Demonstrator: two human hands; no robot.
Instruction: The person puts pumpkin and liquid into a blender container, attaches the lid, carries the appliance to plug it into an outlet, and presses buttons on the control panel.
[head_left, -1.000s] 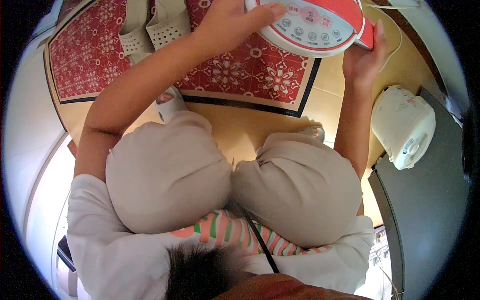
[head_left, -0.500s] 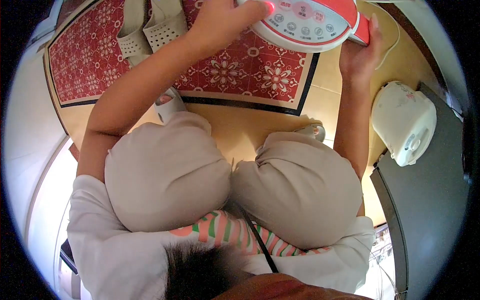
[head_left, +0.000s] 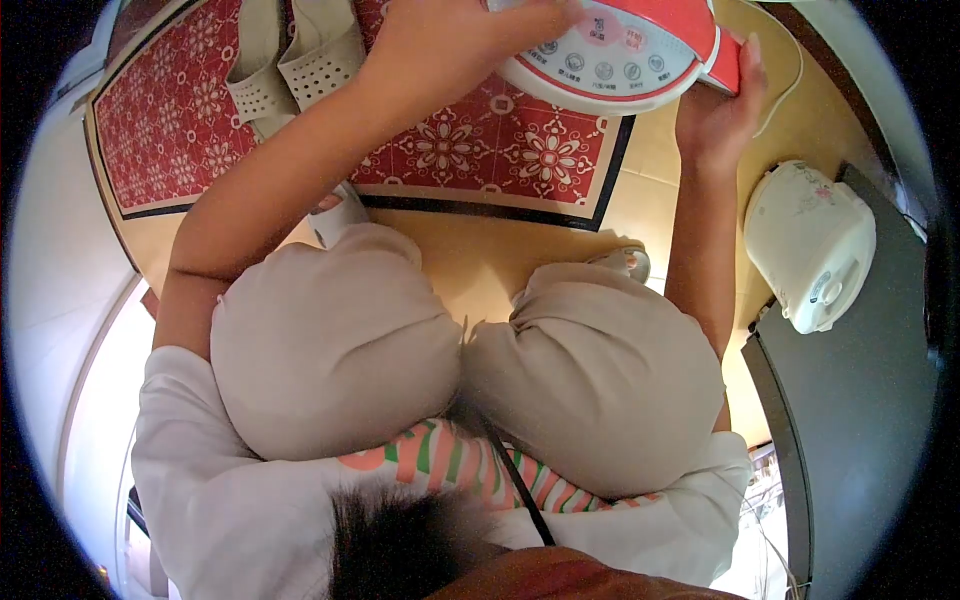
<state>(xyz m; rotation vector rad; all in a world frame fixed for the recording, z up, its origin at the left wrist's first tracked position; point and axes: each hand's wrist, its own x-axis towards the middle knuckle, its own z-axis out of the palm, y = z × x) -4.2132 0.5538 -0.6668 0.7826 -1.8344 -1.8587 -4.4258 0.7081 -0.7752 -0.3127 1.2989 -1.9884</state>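
Note:
At the top of the view is a red and white appliance [head_left: 645, 60], cut off by the frame edge, with a curved panel of pink buttons, small round icons and printed characters. My left hand [head_left: 450, 40] reaches over its left side, one digit stretched across the panel; the other fingers are out of view. My right hand [head_left: 722, 120] is at the right side, around the red part that sticks out there, its fingers partly hidden beneath.
A patterned red mat [head_left: 450, 145] lies on the tan floor, with beige perforated slippers [head_left: 320, 70] on it. At right, a white lidded appliance [head_left: 810, 245] stands beside a dark grey panel [head_left: 850, 400]. My bent knees fill the middle.
My left hand has moved slightly right over the panel, covering more of its left buttons. The red glow seen at its digit half a second ago no longer shows. My right hand has stayed nearly in place.

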